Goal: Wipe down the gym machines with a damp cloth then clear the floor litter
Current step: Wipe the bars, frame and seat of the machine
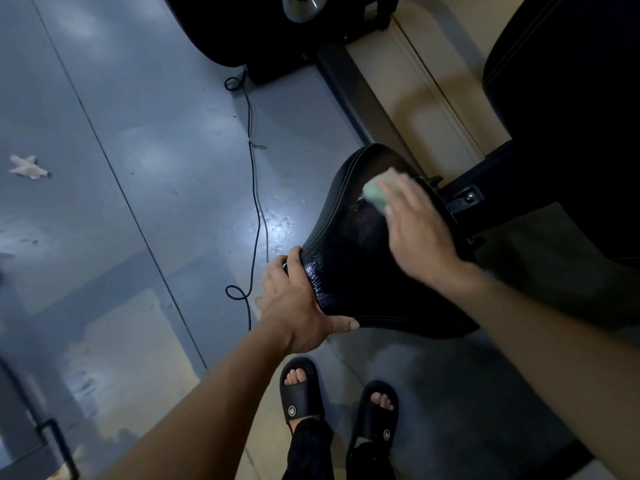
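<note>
Wiping the bike seat, both hands on it.
L to R: I see scrap of paper [27, 167] on floor [145, 140], cord [255, 202], left hand [294, 303] gripping seat [356, 258] rear corner, right hand [415, 220] w/ flat fingers pressing green cloth [375, 195] on seat nose.

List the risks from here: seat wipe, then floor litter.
1. A cable trails in loops across the floor beside the seat, close to the feet in open slides; stepping toward the litter could snag it.
2. The floor looks glossy and marked near the seat, possibly wet, so a slip is plausible.
3. The right hand presses the cloth near the seat's far edge; only the left hand steadies the seat.
</note>
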